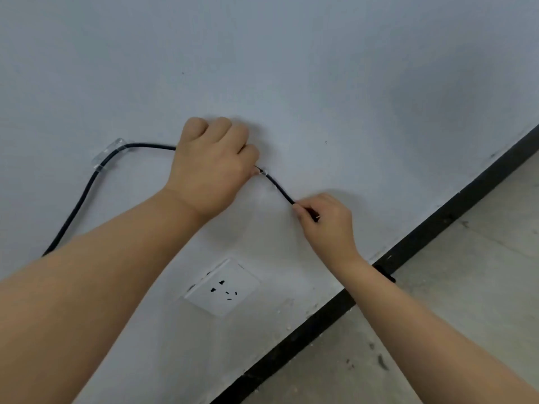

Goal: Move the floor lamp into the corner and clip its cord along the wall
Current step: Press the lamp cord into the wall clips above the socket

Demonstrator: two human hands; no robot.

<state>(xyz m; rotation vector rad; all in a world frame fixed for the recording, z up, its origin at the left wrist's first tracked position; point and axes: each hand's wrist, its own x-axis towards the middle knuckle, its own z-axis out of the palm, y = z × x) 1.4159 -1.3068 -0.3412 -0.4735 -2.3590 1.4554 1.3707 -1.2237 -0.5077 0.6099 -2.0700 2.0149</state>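
Observation:
A black cord (76,205) runs up the pale wall (291,68) from behind my left forearm and passes through a clear clip (109,154). It goes on rightward behind my left hand (214,167), whose fist presses on the wall over the cord. At that hand's thumb tip a second clear clip (261,171) shows, with the cord coming out of it. The cord slopes down to my right hand (325,220), which pinches it between thumb and fingers. The floor lamp is out of view.
A white wall socket (223,288) sits below my hands, with nothing plugged into it. A black skirting board (437,228) runs diagonally along the wall's foot. Beyond it lies a dusty grey floor (466,287).

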